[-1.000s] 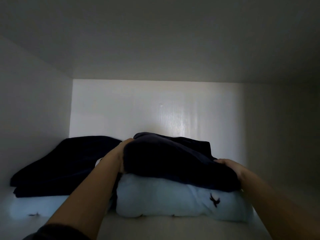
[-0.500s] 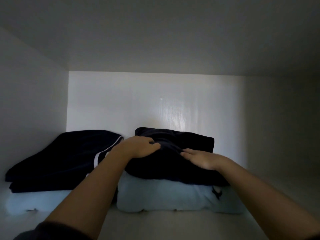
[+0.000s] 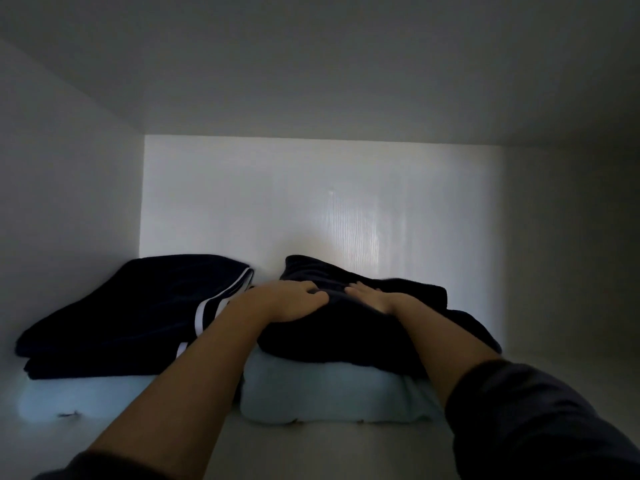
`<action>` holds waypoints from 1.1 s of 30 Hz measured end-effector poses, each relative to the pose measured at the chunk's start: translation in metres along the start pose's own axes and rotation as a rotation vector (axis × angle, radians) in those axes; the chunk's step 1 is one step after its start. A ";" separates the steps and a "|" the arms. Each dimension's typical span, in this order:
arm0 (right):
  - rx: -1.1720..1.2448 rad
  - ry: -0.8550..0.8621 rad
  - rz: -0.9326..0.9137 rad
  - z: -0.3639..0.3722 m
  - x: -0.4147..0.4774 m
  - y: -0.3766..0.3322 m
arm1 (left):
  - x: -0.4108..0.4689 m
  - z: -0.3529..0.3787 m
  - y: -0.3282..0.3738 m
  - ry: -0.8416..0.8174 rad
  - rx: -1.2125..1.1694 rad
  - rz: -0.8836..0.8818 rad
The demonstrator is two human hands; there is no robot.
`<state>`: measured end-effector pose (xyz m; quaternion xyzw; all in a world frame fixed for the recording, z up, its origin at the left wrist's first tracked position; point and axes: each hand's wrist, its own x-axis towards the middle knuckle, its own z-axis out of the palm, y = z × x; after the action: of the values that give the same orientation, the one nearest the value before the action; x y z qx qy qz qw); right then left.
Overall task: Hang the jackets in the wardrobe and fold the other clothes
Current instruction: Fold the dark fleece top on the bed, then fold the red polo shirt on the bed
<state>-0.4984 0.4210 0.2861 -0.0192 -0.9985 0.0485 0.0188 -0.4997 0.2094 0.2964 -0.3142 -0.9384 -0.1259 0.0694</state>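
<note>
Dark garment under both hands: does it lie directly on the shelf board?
No, the dark garment lies on a folded light blue garment, which separates it from the shelf board.

Single head view looks forward, close into a wardrobe shelf (image 3: 311, 445); arms reach away from it.

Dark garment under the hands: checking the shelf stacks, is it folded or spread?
Folded, slightly rumpled: the dark garment lies as a compact bundle atop the pale blue garment.

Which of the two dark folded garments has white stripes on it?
The left dark navy folded garment, white-striped along its right edge; the right dark garment shows none.
</note>
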 end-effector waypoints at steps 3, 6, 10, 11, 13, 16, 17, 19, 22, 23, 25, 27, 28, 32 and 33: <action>0.010 -0.046 0.234 0.020 0.050 0.082 | -0.009 -0.011 0.010 -0.075 0.037 -0.030; 0.126 0.052 0.401 0.011 0.027 0.092 | 0.011 -0.043 0.030 -0.140 0.165 -0.102; 0.234 0.286 0.216 0.000 -0.042 0.029 | 0.061 -0.045 0.032 0.118 0.235 -0.074; 0.260 0.258 0.174 0.007 -0.048 0.025 | 0.065 -0.036 0.026 0.027 0.202 -0.067; 0.276 0.235 0.165 0.024 -0.051 0.031 | 0.072 -0.016 0.011 -0.189 0.044 -0.165; 0.183 0.306 0.167 0.031 -0.067 0.028 | 0.076 -0.006 0.003 -0.144 -0.043 -0.190; 0.145 0.330 0.149 0.030 -0.076 0.022 | 0.074 -0.005 0.006 -0.038 -0.021 -0.156; 0.081 0.373 0.125 0.034 -0.095 0.016 | 0.058 -0.006 0.013 0.260 0.035 -0.144; -0.080 0.389 0.118 0.046 -0.144 0.013 | 0.015 -0.008 0.026 0.639 0.154 -0.045; -0.147 0.373 0.117 0.049 -0.165 0.012 | -0.001 -0.006 0.030 0.686 0.160 0.000; -0.220 0.324 0.132 0.057 -0.217 0.008 | -0.035 0.002 0.039 0.662 0.203 0.081; -0.198 0.330 0.158 0.063 -0.273 0.002 | -0.065 0.014 0.047 0.600 0.316 0.142; -0.182 0.355 0.174 0.065 -0.304 -0.003 | -0.082 0.017 0.055 0.570 0.319 0.166; -0.178 0.447 0.247 0.076 -0.444 -0.027 | -0.167 0.023 0.118 0.429 0.082 0.272; -0.188 0.465 0.260 0.081 -0.481 -0.033 | -0.193 0.025 0.140 0.408 0.046 0.313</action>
<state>-0.0221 0.3608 0.1920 -0.1596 -0.9566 -0.0478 0.2393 -0.2629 0.2137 0.2593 -0.4222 -0.8474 -0.1529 0.2833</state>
